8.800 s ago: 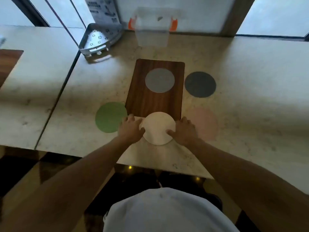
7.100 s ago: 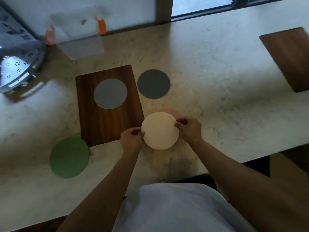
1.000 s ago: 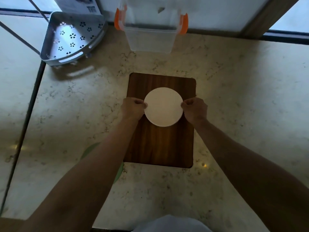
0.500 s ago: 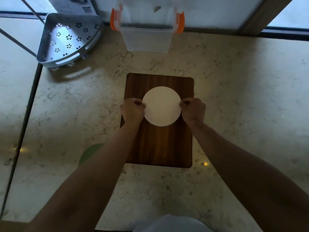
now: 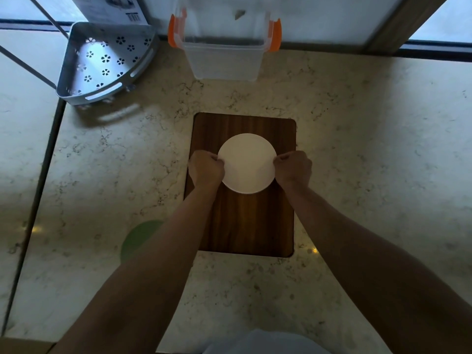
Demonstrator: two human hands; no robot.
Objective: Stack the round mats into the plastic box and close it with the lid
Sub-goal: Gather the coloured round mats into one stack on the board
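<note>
A stack of round mats with a cream one on top (image 5: 247, 163) is held just above the wooden board (image 5: 245, 226). My left hand (image 5: 205, 168) pinches its left edge and my right hand (image 5: 293, 168) pinches its right edge. The mats under the cream one are hidden. A green round mat (image 5: 139, 238) lies on the counter, partly behind my left forearm. The clear plastic box (image 5: 224, 56) with orange latches stands at the back edge of the counter, its lid tilted up behind it.
A grey perforated corner shelf (image 5: 102, 65) sits at the back left beside the box. A dark seam (image 5: 35, 190) runs down the counter on the left. The marble counter (image 5: 370, 149) spreads out to the right of the board.
Over the last second the stack has stayed between both hands over the board, shifting only slightly. Earlier the grey, dark and pink mats lay apart; they are out of sight now.
</note>
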